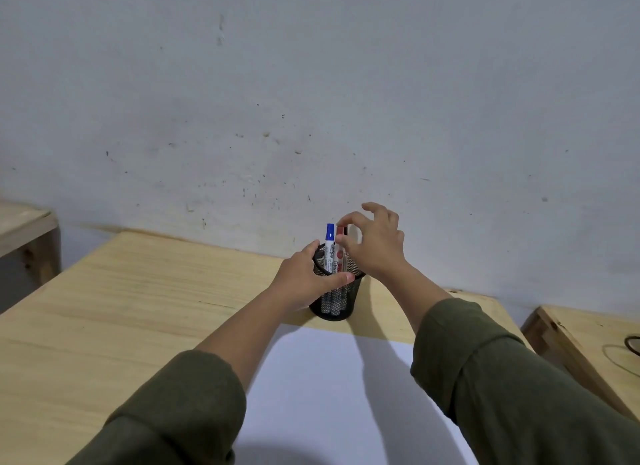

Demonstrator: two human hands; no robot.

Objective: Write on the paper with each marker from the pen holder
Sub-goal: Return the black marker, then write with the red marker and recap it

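Your green sleeves (pixel 502 388) fill the near edge, forearms reaching over the white paper (pixel 329 378) on the wooden table (pixel 121 308). Your left hand (pixel 304 277) wraps the black mesh holder (pixel 341 305), thumb across its front, grasping it upright just beyond the paper's far edge. Your right hand (pixel 374 246) pinches the red marker (pixel 341 237) near its cap between thumb and forefinger, other fingers spread loose. Beside it, touching, stands the blue marker (pixel 329 239), white-barrelled with a blue cap. Both rise above the rim. Behind them is a scuffed grey wall (pixel 311 83).
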